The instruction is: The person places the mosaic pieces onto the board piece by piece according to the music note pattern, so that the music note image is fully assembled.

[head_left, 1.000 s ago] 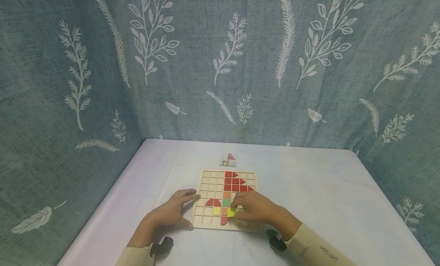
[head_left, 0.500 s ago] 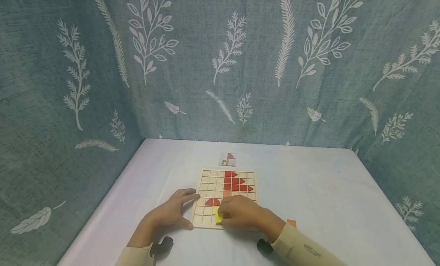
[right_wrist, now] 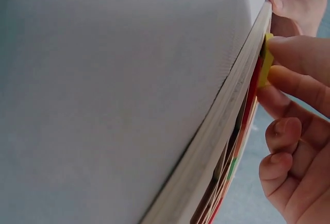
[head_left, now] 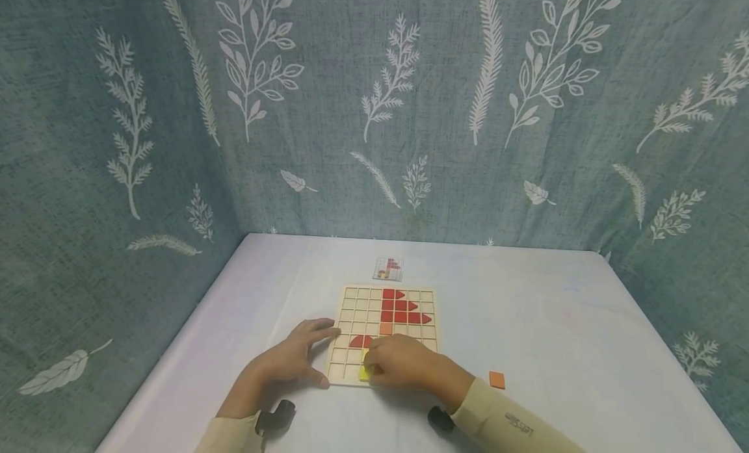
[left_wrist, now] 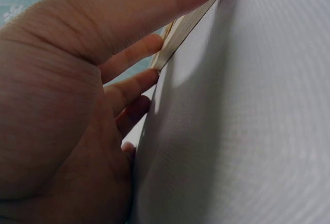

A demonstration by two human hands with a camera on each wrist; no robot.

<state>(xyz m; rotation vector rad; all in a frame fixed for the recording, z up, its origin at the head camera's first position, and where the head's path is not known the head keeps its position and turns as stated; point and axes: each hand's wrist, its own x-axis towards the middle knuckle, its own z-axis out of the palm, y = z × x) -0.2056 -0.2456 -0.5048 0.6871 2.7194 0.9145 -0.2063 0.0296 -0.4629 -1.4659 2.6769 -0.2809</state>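
Note:
A wooden grid board (head_left: pixel 350 318) lies on the white table with red, orange and other coloured tiles in its cells. My right hand (head_left: pixel 406 363) is over its lower middle and pinches a yellow square tile (right_wrist: pixel 266 62) between thumb and fingers. The tile stands tilted close over the board's front row; part of the board is hidden under this hand. At the left edge my left hand (head_left: pixel 295 354) rests spread, thumb at the near corner and fingertips along the side. In the left wrist view its fingers (left_wrist: pixel 131 56) touch the board's rim.
A small pattern card (head_left: pixel 389 270) with a printed grid lies behind the board. One orange square tile (head_left: pixel 497 379) is on the table at the right, beside my right sleeve (head_left: pixel 515 417). Patterned curtain (head_left: pixel 374 115) walls stand behind and at both sides.
My right hand has moved left across the board with the yellow tile, to the front row. The orange tile at the right has come out from behind the sleeve. My left hand stays put.

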